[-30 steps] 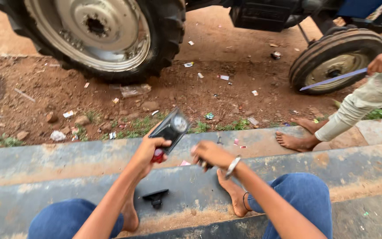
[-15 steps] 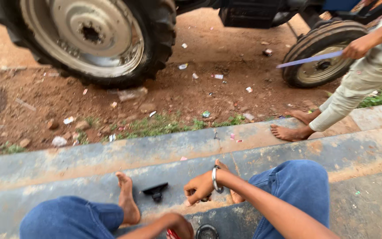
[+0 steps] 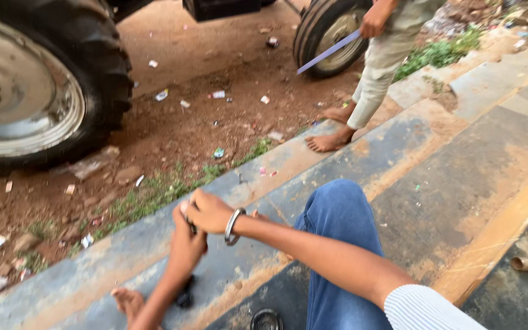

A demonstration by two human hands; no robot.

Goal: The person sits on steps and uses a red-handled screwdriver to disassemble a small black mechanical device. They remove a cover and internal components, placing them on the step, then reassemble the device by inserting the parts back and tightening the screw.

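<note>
Seated person's left hand [image 3: 187, 241] and right hand [image 3: 209, 211] meet above the concrete step [image 3: 459, 177], fingers curled around a small dark object [image 3: 192, 227], mostly hidden | right wrist wears a metal bangle [image 3: 232, 226] | tractor wheel [image 3: 32, 79] at 10 o'clock | barefoot bystander [image 3: 386, 55] at 1 o'clock holds a blue stick [image 3: 328, 52].

Left hand [image 3: 187, 241] and right hand [image 3: 209, 211] meet, fingers curled, touching; both forearms extended forward; right wrist bent; hand contents unclear.
</note>
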